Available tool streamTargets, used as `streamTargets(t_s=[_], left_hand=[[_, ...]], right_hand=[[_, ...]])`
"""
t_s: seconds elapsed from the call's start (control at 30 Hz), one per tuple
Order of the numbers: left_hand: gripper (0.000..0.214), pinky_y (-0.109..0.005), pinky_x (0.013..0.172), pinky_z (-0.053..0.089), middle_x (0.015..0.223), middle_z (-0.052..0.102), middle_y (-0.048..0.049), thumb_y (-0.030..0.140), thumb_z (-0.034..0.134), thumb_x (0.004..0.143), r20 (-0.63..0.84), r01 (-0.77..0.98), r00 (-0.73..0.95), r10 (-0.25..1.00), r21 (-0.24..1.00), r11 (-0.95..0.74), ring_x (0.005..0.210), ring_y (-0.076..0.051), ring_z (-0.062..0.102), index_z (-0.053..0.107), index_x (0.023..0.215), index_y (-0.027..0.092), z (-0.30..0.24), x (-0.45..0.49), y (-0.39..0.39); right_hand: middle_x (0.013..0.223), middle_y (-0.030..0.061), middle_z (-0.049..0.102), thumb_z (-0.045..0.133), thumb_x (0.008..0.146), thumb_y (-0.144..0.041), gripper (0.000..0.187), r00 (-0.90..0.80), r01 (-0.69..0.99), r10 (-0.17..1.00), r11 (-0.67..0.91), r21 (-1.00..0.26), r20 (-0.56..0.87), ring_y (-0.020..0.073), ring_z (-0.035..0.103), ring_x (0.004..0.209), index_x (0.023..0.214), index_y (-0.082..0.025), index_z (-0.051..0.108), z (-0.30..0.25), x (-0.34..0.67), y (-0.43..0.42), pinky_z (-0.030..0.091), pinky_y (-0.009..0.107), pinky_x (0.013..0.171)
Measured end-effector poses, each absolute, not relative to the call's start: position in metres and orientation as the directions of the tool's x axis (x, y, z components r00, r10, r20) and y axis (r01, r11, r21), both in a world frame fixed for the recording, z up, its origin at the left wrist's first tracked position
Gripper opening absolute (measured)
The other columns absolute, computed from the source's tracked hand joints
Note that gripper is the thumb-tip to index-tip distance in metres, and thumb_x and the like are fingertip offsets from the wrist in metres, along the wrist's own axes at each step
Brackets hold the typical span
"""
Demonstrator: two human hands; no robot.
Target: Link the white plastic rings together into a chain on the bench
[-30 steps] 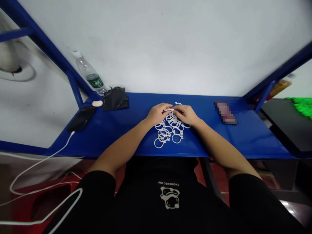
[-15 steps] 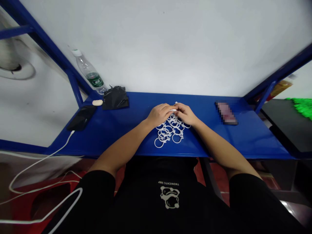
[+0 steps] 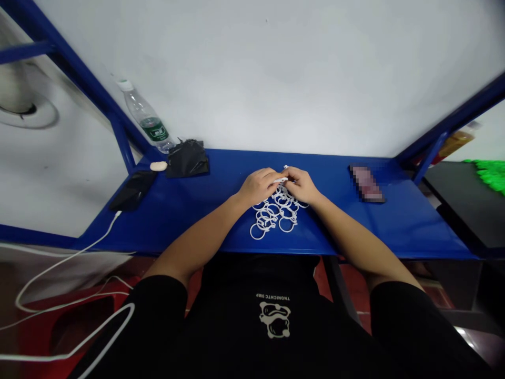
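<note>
Over the far end of a loose pile of white plastic rings (image 3: 272,211), my two hands meet. My left hand (image 3: 258,185) is closed, its fingers pinching a white ring (image 3: 280,180) from the left. From the right, the thumb and fingers of my right hand (image 3: 300,184) close on the same ring. Small clip-like tabs show on several rings of the pile, which lies overlapping on the blue table (image 3: 213,226). Another small white piece (image 3: 286,167) peeks out just beyond my right fingers. My fingers hide most of the held ring.
A clear bottle (image 3: 148,118) with a green label leans at the back left, by a black plastic bag (image 3: 188,159). A black phone (image 3: 133,190) with a white cable (image 3: 90,245) lies at left; another phone (image 3: 366,184), its screen blurred, at right. Blue frame bars (image 3: 122,139) flank the table.
The white ring between my fingers shows slightly more and its angle has shifted a little. Both hands stay in nearly the same place; the pile has not moved.
</note>
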State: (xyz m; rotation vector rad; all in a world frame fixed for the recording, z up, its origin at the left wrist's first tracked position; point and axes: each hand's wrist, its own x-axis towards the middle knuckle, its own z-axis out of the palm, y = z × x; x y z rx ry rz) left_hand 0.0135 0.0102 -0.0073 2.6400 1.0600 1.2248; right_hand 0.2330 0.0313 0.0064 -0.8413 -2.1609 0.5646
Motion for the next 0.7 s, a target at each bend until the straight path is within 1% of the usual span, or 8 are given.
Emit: streamTargets(t_s=[0.13,0.2,0.27,0.37,0.43,0.5,0.53,0.7], left_hand=[[0.013,-0.039,0.092,0.059,0.105,0.080,-0.0073,0.022,0.069,0.103,0.643,0.640,0.324,0.694,0.391,-0.661,0.099,-0.022,0.075,0.078,0.112,0.022,-0.010,0.006,0.017],[0.011,-0.039,0.091,0.057,0.102,0.081,-0.0063,0.023,0.071,0.102,0.593,0.660,0.296,0.748,0.440,-0.610,0.095,-0.022,0.075,0.080,0.108,0.022,-0.011,0.004,0.020],[0.010,-0.040,0.093,0.056,0.103,0.082,-0.0052,0.023,0.072,0.100,0.537,0.666,0.324,0.778,0.455,-0.591,0.096,-0.023,0.075,0.081,0.104,0.023,-0.012,0.003,0.022],[0.009,-0.046,0.100,0.054,0.111,0.081,-0.0053,0.023,0.076,0.096,0.480,0.677,0.394,0.784,0.425,-0.601,0.105,-0.026,0.073,0.083,0.100,0.025,-0.012,0.003,0.021],[0.014,-0.050,0.105,0.052,0.123,0.080,-0.0062,0.024,0.077,0.094,0.458,0.679,0.420,0.783,0.414,-0.606,0.114,-0.029,0.071,0.084,0.106,0.027,-0.012,0.003,0.020],[0.023,-0.053,0.112,0.049,0.135,0.076,-0.0068,0.028,0.077,0.096,0.432,0.672,0.443,0.785,0.419,-0.610,0.125,-0.030,0.067,0.083,0.118,0.029,-0.012,0.003,0.019],[0.027,-0.055,0.115,0.047,0.140,0.074,-0.0072,0.030,0.075,0.098,0.414,0.670,0.456,0.788,0.424,-0.610,0.130,-0.031,0.066,0.081,0.124,0.030,-0.013,0.003,0.019],[0.035,-0.060,0.120,0.044,0.154,0.066,-0.0110,0.045,0.066,0.107,0.288,0.686,0.487,0.824,0.457,-0.565,0.143,-0.034,0.061,0.077,0.135,0.028,-0.015,0.003,0.020]], right_hand=[[0.104,0.0074,0.079,0.060,0.092,-0.026,0.026,-0.492,0.437,0.713,0.698,-0.567,0.500,0.0227,0.071,0.086,0.112,-0.022,0.075,0.008,0.240,0.033,0.059,0.038,0.080],[0.112,0.0091,0.080,0.060,0.096,-0.031,0.028,-0.493,0.464,0.704,0.710,-0.529,0.511,0.0253,0.074,0.095,0.118,-0.022,0.076,0.010,0.246,0.034,0.061,0.042,0.087],[0.123,0.0110,0.079,0.063,0.100,-0.041,0.034,-0.525,0.494,0.685,0.728,-0.474,0.505,0.0296,0.074,0.109,0.127,-0.023,0.075,0.012,0.252,0.037,0.061,0.049,0.098],[0.145,0.0142,0.072,0.069,0.099,-0.059,0.056,-0.589,0.530,0.665,0.747,-0.401,0.459,0.0375,0.065,0.136,0.143,-0.024,0.069,0.012,0.261,0.042,0.051,0.060,0.117],[0.157,0.0151,0.065,0.067,0.100,-0.066,0.067,-0.608,0.561,0.677,0.736,-0.378,0.415,0.0407,0.055,0.150,0.152,-0.025,0.065,0.006,0.267,0.048,0.042,0.066,0.126],[0.162,0.0152,0.061,0.059,0.104,-0.065,0.066,-0.609,0.595,0.702,0.712,-0.372,0.370,0.0405,0.048,0.157,0.155,-0.024,0.062,-0.002,0.272,0.056,0.034,0.069,0.131],[0.161,0.0157,0.061,0.055,0.107,-0.062,0.062,-0.618,0.603,0.709,0.705,-0.374,0.340,0.0393,0.049,0.157,0.155,-0.023,0.063,-0.007,0.275,0.060,0.032,0.069,0.132],[0.157,0.0142,0.065,0.051,0.110,-0.045,0.048,-0.647,0.602,0.714,0.693,-0.396,0.266,0.0358,0.054,0.154,0.147,-0.022,0.071,-0.021,0.282,0.075,0.041,0.065,0.129]])
